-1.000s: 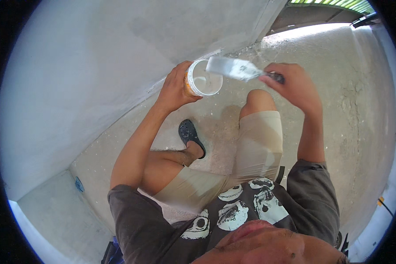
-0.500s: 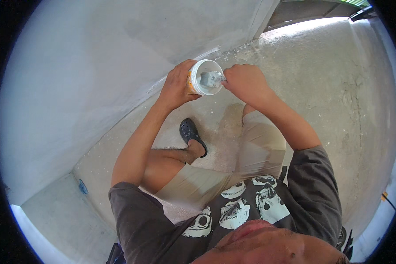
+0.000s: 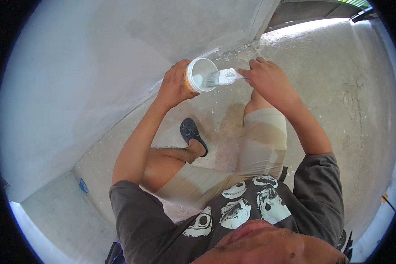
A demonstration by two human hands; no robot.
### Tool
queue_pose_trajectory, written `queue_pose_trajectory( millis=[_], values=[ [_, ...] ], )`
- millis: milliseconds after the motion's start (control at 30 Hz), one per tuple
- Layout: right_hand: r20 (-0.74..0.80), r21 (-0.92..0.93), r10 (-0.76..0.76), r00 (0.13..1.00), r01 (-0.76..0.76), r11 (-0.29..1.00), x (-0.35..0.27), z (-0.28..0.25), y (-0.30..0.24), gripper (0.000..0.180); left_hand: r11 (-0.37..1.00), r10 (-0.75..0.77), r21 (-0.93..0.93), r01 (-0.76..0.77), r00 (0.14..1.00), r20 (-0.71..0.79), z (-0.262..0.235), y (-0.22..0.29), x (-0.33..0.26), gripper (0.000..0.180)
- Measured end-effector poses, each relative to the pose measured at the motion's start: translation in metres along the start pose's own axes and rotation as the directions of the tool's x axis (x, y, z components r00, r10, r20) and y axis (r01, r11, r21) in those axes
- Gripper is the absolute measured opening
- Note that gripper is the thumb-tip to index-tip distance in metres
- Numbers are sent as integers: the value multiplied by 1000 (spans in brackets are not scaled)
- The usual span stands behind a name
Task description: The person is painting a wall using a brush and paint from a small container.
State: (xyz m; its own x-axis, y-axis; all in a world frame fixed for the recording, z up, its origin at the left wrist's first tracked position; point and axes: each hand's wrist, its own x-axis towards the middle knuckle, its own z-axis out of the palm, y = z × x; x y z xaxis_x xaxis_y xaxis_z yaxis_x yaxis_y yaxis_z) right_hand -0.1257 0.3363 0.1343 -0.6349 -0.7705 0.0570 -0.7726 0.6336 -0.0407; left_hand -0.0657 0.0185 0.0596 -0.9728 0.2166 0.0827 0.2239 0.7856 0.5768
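My left hand [image 3: 175, 85] is wrapped round the side of a small white paint bucket [image 3: 190, 78] with an orange patch on its outside. The bucket is tilted, its mouth facing right, and some white paint [image 3: 198, 80] shows inside. A flat paintbrush [image 3: 227, 76] with a white-smeared ferrule is gripped in my right hand [image 3: 263, 75], fingers closed at its handle end. The brush's bristles reach just inside the bucket's rim, while its ferrule is outside.
A pale grey wall [image 3: 97, 66] runs along the left, meeting the concrete floor [image 3: 325, 97], which has white spatters and a crack. My foot in a dark clog [image 3: 190, 131] rests on the floor. A small blue scrap [image 3: 83, 185] lies by the left corner.
My right hand has drawn the paintbrush to the right, so that only its bristles remain inside the bucket. The bucket has shifted slightly left in my left hand.
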Motion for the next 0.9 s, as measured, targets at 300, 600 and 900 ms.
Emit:
queue_pose_trajectory(
  millis=[300,600,900],
  values=[
    [29,-41,51,998,-50,998,-18,4,15,48,999,48,22,-48,999,-4,-4,0,5,103],
    [37,292,133,990,-138,946,-21,-18,32,31,1000,22,14,-22,1000,-14,-6,4,6,102],
    [325,525,168,931,-326,786,7,17,28,33,985,172,28,-170,982,-83,-1,3,10,97]
  ],
)
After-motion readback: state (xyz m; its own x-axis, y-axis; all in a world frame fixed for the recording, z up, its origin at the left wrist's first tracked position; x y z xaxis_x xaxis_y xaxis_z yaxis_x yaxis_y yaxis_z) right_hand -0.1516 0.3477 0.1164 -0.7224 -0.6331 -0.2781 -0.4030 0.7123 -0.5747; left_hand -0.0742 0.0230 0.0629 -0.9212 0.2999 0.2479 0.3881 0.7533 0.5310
